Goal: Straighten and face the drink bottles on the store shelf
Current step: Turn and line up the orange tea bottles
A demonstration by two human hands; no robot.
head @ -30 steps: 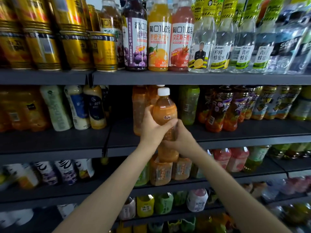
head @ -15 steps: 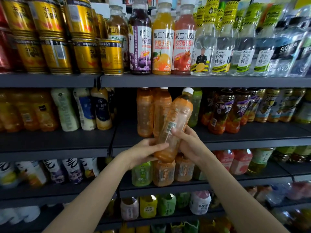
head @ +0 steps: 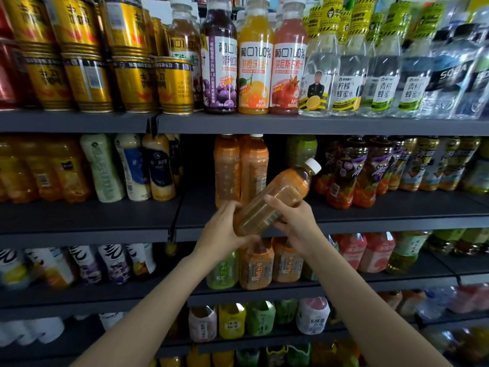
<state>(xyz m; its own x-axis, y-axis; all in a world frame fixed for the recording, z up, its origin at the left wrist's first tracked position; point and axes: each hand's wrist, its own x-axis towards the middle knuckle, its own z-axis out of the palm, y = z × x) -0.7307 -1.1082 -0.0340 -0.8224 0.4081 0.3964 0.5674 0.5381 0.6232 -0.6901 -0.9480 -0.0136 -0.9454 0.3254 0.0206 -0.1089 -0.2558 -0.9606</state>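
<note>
At frame centre, both hands are gripping an orange bottle point(head: 275, 198), which is tilting with its white cap toward the upper right. The left hand point(head: 225, 229) is cupping its base; the right hand point(head: 293, 221) is clamping its middle. Two matching bottles point(head: 239, 168) are standing upright on the shelf point(head: 370, 213) just behind.

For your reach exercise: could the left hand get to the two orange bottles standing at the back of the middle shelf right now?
Probably not at once. The left hand holds the base of the tilted orange bottle, which both hands carry right in front of the two standing orange bottles. Once freed, the way looks open.
</note>
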